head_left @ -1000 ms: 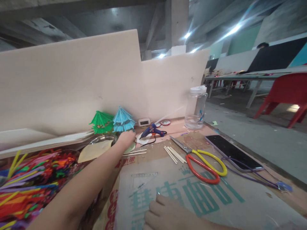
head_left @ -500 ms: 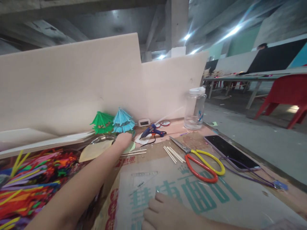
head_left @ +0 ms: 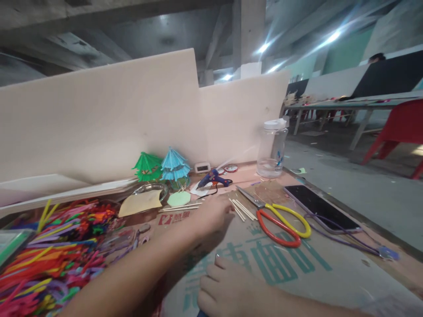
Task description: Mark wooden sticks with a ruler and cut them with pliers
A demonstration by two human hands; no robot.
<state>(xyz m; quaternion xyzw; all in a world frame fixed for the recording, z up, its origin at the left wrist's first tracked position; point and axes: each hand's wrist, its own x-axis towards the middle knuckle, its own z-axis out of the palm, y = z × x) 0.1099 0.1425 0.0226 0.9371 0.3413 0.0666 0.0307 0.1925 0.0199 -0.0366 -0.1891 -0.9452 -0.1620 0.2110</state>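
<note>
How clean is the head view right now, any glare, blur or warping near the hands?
Head view: ceiling lights flare into streaks at top right; the left hand by the wooden sticks is slightly motion-blurred; the right hand is cut by the bottom edge; wide-lens warp bends the board and table edge; the phone screen shows mild sheen.

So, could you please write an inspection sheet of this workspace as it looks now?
Surface: flattened cardboard with teal print covers the table.
Job's things: thin wooden sticks lie beside the left hand; scissors lie to their right.
Clutter: pipe cleaners, green paper umbrella, blue paper umbrella, glue gun, water bottle, phone.
Hands: left hand reaches toward the sticks, holding nothing seen; right hand rests on the cardboard.
Cables: purple cable beside the phone.
Surroundings: pale board behind; red chair at right.
</note>
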